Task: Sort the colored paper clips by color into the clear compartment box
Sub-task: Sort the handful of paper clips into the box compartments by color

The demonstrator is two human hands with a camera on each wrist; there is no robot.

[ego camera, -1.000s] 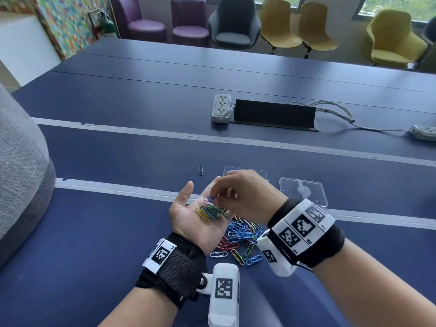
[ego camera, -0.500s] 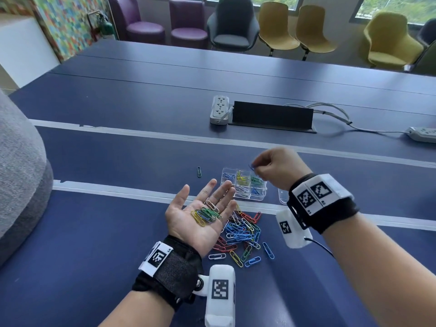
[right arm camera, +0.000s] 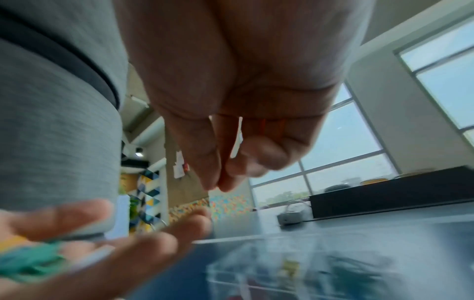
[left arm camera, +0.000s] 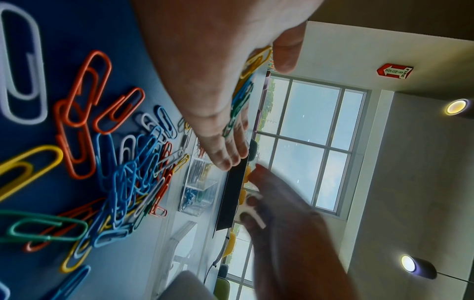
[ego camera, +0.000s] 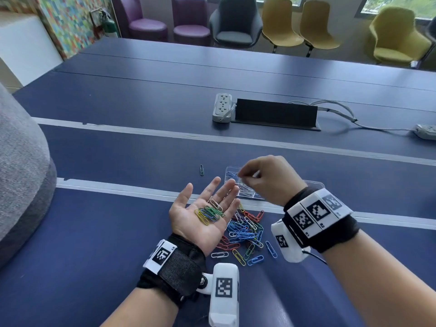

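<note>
My left hand [ego camera: 203,215] lies open, palm up, with several green, yellow, blue and white paper clips [ego camera: 210,212] resting on it. Just right of its fingertips stands the clear compartment box [ego camera: 232,173], with sorted clips in its cells [left arm camera: 197,188]. My right hand [ego camera: 244,177] hovers over the box. Its thumb and forefinger tips [right arm camera: 215,182] are pressed together, and no clip shows between them. A loose pile of mixed clips [ego camera: 245,232] lies on the blue table under and beside the left hand [left arm camera: 128,178].
A single green clip [ego camera: 201,169] lies left of the box. The clear lid [ego camera: 316,185] sits right of it, partly behind my right wrist. Further back are a power strip [ego camera: 221,110], a black cable hatch [ego camera: 276,113] and cables. Grey fabric [ego camera: 21,173] bulges at the left.
The right hand took a blue clip from the left palm and carried it over the box. It has now come back toward the palm, and the blue clip no longer shows. The left hand stayed put.
</note>
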